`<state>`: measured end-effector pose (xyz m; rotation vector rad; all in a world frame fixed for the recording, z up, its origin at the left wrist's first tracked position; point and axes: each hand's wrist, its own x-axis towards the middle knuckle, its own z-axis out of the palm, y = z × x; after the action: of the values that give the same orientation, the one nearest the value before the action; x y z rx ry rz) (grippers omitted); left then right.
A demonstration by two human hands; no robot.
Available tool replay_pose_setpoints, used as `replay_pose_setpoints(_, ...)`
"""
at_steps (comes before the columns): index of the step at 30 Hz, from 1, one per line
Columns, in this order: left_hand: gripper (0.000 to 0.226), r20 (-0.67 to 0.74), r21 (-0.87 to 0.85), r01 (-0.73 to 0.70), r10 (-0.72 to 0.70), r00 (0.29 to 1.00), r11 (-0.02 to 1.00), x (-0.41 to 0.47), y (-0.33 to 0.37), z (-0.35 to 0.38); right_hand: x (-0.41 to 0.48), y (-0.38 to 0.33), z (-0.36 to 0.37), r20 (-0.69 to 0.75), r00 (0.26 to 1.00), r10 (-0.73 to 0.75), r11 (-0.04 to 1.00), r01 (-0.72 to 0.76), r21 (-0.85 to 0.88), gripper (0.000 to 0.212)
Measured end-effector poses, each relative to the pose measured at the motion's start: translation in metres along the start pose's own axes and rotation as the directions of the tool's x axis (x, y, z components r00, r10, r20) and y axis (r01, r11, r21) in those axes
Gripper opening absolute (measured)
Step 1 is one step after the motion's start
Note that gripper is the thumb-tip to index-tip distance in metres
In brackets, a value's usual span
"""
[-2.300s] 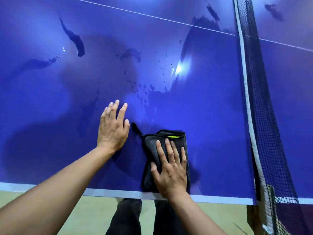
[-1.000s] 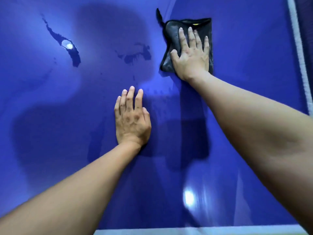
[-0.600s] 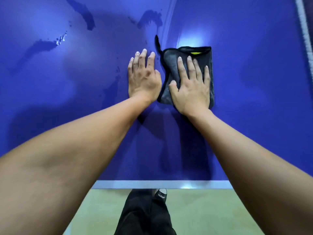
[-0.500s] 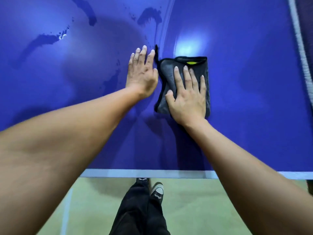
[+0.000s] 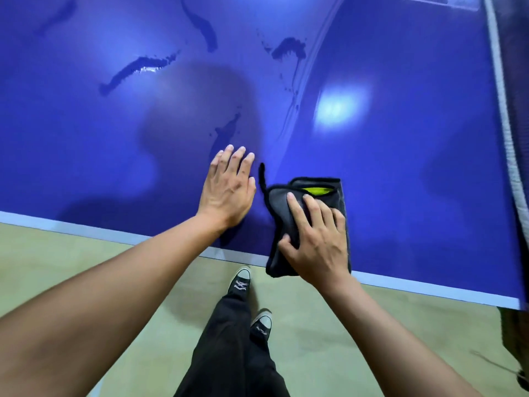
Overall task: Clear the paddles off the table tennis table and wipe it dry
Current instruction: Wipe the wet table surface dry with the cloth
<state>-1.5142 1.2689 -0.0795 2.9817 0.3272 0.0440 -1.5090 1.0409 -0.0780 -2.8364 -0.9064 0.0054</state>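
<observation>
The blue table tennis table (image 5: pixel 400 156) fills the upper part of the view. A folded dark grey cloth (image 5: pixel 317 190) with a yellow-green tag lies at the table's near edge, its lower end hanging slightly over the white border. My right hand (image 5: pixel 315 239) presses flat on the cloth, thumb hooked at its left side. My left hand (image 5: pixel 229 190) rests flat on the bare table just left of the cloth, fingers together, holding nothing. Dark water streaks (image 5: pixel 137 71) and another puddle (image 5: pixel 287 50) lie farther out. No paddles are in view.
The net (image 5: pixel 512 144) with its white band runs down the right side. The table's white near edge (image 5: pixel 86 229) crosses diagonally. Below it lie greenish floor, my dark trousers and black sneakers (image 5: pixel 240 282). A white centre line (image 5: pixel 309 81) curves across the table.
My right hand has dragged the cloth back toward the near edge, where it now overhangs. My left hand has slid back with it. The view has tilted down, showing more floor.
</observation>
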Motion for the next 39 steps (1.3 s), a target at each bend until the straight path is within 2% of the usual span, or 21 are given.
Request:
replay_pose_setpoints(6, 0.053, -0.082, -0.052, 0.033, -0.037, 0.996, 0.998, 0.043, -0.024, 0.001, 0.015, 0.004, 0.008, 0.105, 0.993, -0.058, 0.998, 0.056, 0.026, 0.079)
replay_pose_setpoints(10, 0.049, -0.102, -0.142, 0.071, -0.086, 0.991, 0.987, 0.093, -0.032, 0.007, 0.039, 0.018, 0.008, 0.137, 0.964, -0.227, 0.974, 0.221, 0.054, 0.076)
replay_pose_setpoints(12, 0.046, -0.108, -0.167, 0.072, -0.091, 0.990, 0.983, 0.127, -0.037, 0.008, 0.065, 0.020, 0.011, 0.154, 0.957, -0.245, 0.969, 0.236, 0.071, 0.076)
replay_pose_setpoints(18, 0.041, -0.113, -0.170, 0.042, -0.062, 0.992, 0.984, 0.226, -0.055, 0.008, 0.193, 0.033, 0.022, 0.119, 0.989, -0.090, 0.994, 0.082, 0.067, 0.072)
replay_pose_setpoints(22, 0.044, -0.109, -0.146, -0.007, -0.009, 0.994, 0.989, 0.266, -0.072, 0.009, 0.293, 0.054, 0.024, 0.095, 0.994, -0.052, 0.998, 0.048, 0.047, 0.071)
replay_pose_setpoints(30, 0.045, -0.127, -0.171, -0.016, -0.006, 0.992, 0.985, 0.271, -0.071, 0.012, 0.507, 0.101, 0.022, 0.119, 0.984, 0.133, 0.991, -0.130, -0.035, 0.071)
replay_pose_setpoints(39, 0.045, -0.124, -0.169, -0.024, 0.003, 0.992, 0.985, 0.269, -0.072, 0.015, 0.610, 0.117, 0.019, 0.076, 0.974, 0.215, 0.976, -0.213, -0.042, 0.070)
